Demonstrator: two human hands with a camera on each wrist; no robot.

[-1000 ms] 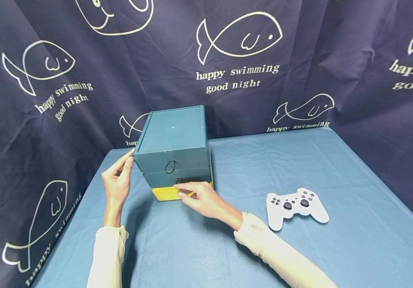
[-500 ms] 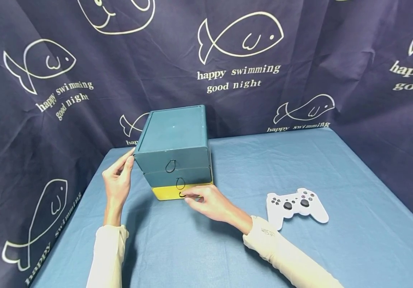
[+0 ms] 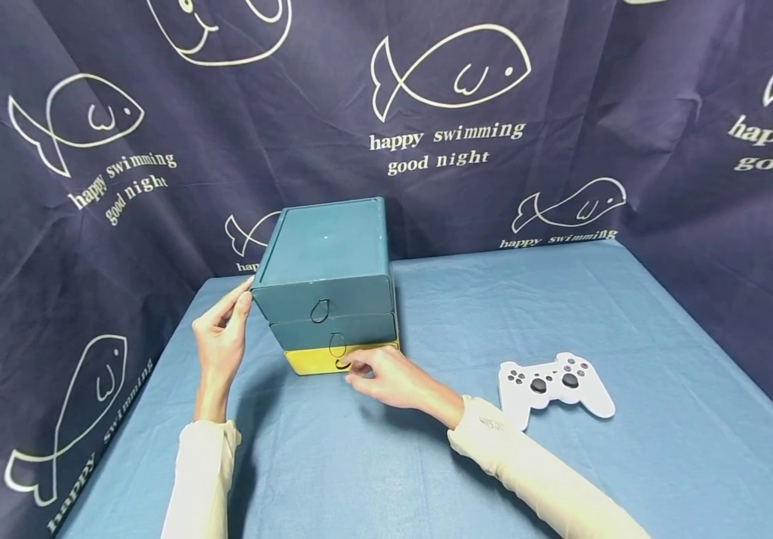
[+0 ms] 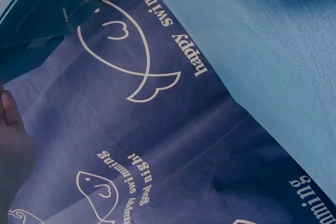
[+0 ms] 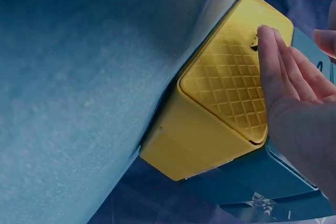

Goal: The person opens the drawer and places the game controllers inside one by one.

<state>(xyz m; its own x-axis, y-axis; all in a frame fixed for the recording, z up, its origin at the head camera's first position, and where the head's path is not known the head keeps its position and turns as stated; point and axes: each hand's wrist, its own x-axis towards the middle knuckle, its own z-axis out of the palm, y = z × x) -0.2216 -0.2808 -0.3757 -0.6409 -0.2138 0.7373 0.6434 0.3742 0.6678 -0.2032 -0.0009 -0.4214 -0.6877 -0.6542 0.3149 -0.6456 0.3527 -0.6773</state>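
A chest of three stacked drawers stands at the back of the table in the head view: two teal drawers (image 3: 326,296) above one yellow drawer (image 3: 312,361). Each front has a thin black loop pull. My left hand (image 3: 219,340) touches the chest's upper left front corner, fingers extended. In front of the yellow drawer is my right hand (image 3: 389,378), fingertips right at its black loop (image 3: 341,365). The right wrist view shows long, fairly straight fingers (image 5: 270,61) over the yellow front (image 5: 226,77), beside that loop. All the drawers sit closed.
A white game controller (image 3: 555,389) lies on the blue tablecloth (image 3: 454,314), to the right of my right forearm. Behind and at the sides hangs a dark blue curtain (image 3: 319,90) with white fish prints, close behind the chest.
My right hand has shifted slightly right and down from the middle drawer's loop to the yellow drawer's loop, uncovering both. My left hand stays at the chest's corner.
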